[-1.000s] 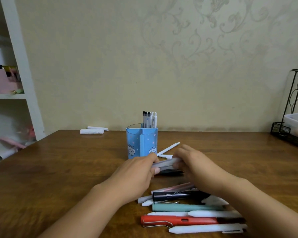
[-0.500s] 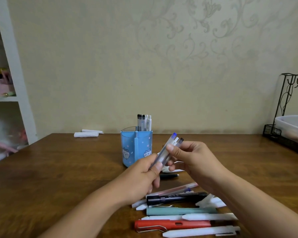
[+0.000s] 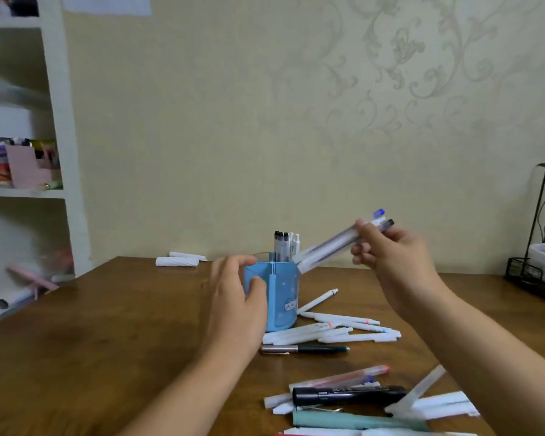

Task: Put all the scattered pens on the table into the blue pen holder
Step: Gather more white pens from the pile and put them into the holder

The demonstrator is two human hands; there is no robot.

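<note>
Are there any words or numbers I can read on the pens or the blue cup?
No text can be read here.
Black marker: pale printing along the barrel, too blurred to read.
Blue pen holder: only a small cartoon animal picture and dots, no words.
White pens beside the holder: small coloured marks, no legible print.
Pens in the right hand: no print that can be made out.

One blue pen holder [image 3: 280,297]; two hands [image 3: 233,309]
</note>
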